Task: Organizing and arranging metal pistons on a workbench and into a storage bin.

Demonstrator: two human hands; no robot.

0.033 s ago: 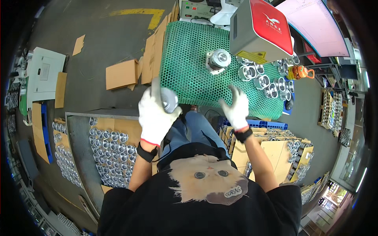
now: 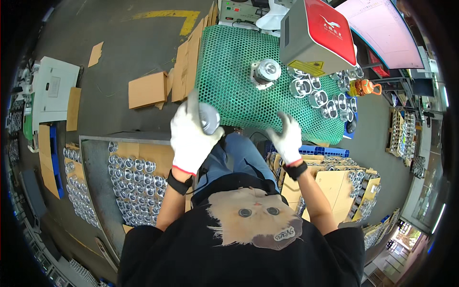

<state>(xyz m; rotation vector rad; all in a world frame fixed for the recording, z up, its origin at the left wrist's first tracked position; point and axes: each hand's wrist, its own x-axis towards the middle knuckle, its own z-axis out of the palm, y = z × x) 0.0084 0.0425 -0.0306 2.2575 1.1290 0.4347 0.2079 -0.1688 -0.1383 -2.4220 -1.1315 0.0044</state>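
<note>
Left hand (image 2: 191, 136) held a metal piston (image 2: 209, 118) by the near left corner of the counter (image 2: 229, 62); right hand (image 2: 288, 138), spread wide, hung at near edge.

Held piston (image 2: 209, 118): smooth metal. Gloves (image 2: 189, 138): matt cloth. Mat (image 2: 227, 67): perforated plastic. Carton (image 2: 147, 90): matt cardboard.
</note>
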